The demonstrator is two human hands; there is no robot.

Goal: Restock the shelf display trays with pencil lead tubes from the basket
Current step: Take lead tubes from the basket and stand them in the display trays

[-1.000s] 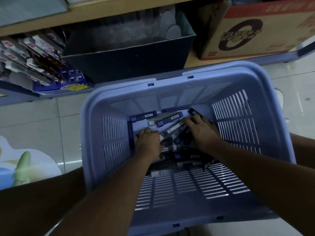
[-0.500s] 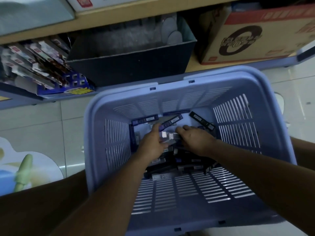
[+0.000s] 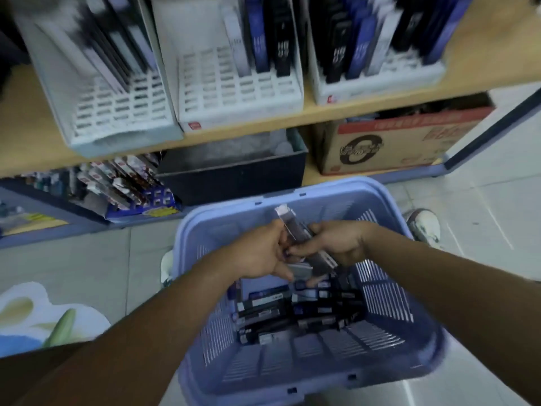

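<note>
Head view: I am looking down on the blue basket (image 3: 336,189) in the lower middle of the frame, with the shelf (image 3: 26,133) and its white display trays filling the top.
Left hand: my left hand (image 3: 254,254) is curling its fingers round the near end of a small bunch of lead tubes (image 3: 294,232) at frame centre.
Right hand: my right hand (image 3: 341,244) is closing its fingers on the same bunch from the right.
Tubes: the bunch is hanging above the basket's far half, while the loose tubes (image 3: 292,310) are lying on its floor.
Change: a second ago both hands were down in the pile, sorting. Now they are lifted clear with a bunch gathered, and the view is tilting up.
Meaning: I am judging the pick done, and the middle tray (image 3: 234,92), showing many bare slots, is looking like the place to load.
</note>
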